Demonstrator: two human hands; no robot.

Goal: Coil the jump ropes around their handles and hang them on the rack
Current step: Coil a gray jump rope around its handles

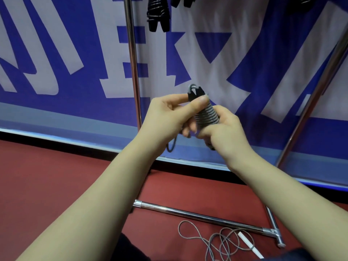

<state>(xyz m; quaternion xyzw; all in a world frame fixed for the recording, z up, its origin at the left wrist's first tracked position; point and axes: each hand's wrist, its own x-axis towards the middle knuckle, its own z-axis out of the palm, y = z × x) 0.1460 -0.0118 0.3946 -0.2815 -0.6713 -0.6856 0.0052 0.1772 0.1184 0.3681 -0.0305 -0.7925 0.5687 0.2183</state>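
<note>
Holding a grey-wound bundle dead centre, both hands grip it. The left hand pinches the black handle tops between thumb and forefinger, and the right hand curls tight round the lower coils. A loop dangles beneath. At twelve o'clock a hung rope dangles off the rack. At five o'clock a loose rope sprawls on the floor.

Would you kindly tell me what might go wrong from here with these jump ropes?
1. A loose loop hangs free below the left hand; unless it is tucked in, the coiled jump rope that the right hand grips may unwind once hung.
2. The uncoiled rope on the floor lies beside the rack's base bar; it might snag there or catch a foot.
</note>
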